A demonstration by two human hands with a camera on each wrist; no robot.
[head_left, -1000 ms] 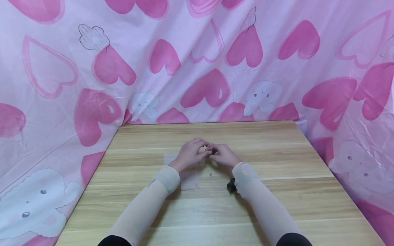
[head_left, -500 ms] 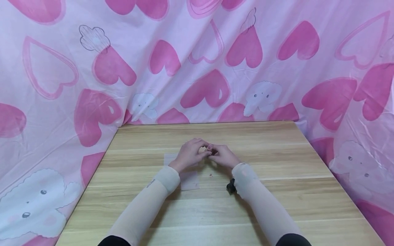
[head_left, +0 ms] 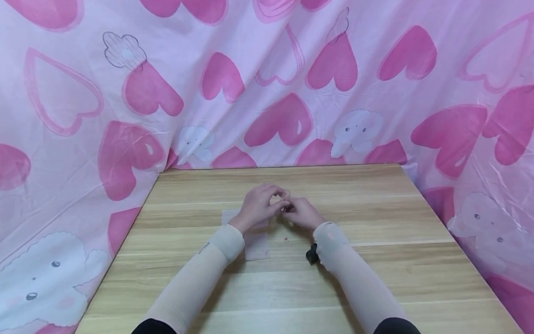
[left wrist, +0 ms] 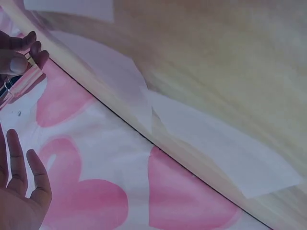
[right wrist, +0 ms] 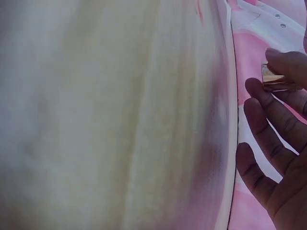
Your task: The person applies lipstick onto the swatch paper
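Note:
My left hand (head_left: 259,206) and right hand (head_left: 303,212) meet fingertip to fingertip over the middle of the table. Between them is a small shiny piece (head_left: 282,208), mostly covered by fingers. In the right wrist view, my right thumb and index finger pinch a gold-coloured part (right wrist: 273,79), with the other fingers spread. The left wrist view has a pink-and-white striped part (left wrist: 29,80) held near a thumb, with a thin metal ring at its side; lower fingers stay loose. I cannot tell whether the gold and striped parts are one object.
Two pale, thin sheets (head_left: 257,247) lie on the wooden table (head_left: 288,283), partly under my left forearm. A tiny reddish bit (head_left: 286,239) lies between my arms. A black device (head_left: 312,255) sits at my right wrist. Behind hangs a pink heart-patterned curtain (head_left: 279,120).
The round end of the small piece, visible earlier between the hands, has turned down and is mostly hidden. My left index finger has lifted slightly; both forearms stay nearly in place.

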